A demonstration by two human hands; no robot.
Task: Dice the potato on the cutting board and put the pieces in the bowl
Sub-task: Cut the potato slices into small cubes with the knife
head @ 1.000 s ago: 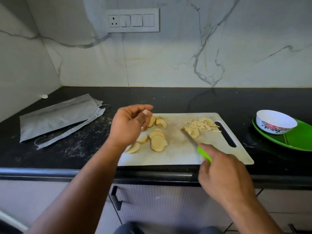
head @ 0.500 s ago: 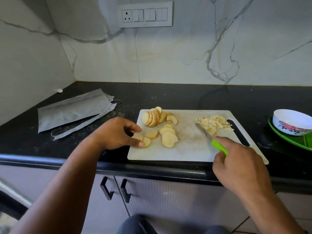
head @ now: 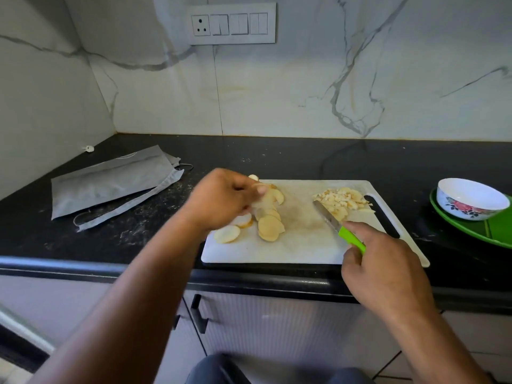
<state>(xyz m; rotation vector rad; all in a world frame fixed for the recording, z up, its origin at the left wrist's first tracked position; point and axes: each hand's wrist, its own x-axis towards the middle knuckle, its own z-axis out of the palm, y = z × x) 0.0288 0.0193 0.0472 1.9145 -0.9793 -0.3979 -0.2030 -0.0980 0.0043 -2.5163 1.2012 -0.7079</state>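
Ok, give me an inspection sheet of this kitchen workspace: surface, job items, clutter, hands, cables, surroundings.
Surface: black countertop, pale specks on its left part.
Job's things: white cutting board holds round potato slices on its left part and a diced potato pile on its right; the white floral bowl on a green plate looks empty.
Clutter: grey cloth bag lying flat at left.
Hands: left hand pinches slices, blurred; right hand grips the green-handled knife, blade beside the diced pile.
Cables: nothing seen.
Surroundings: marble-look wall, switch panel, cabinet doors below.
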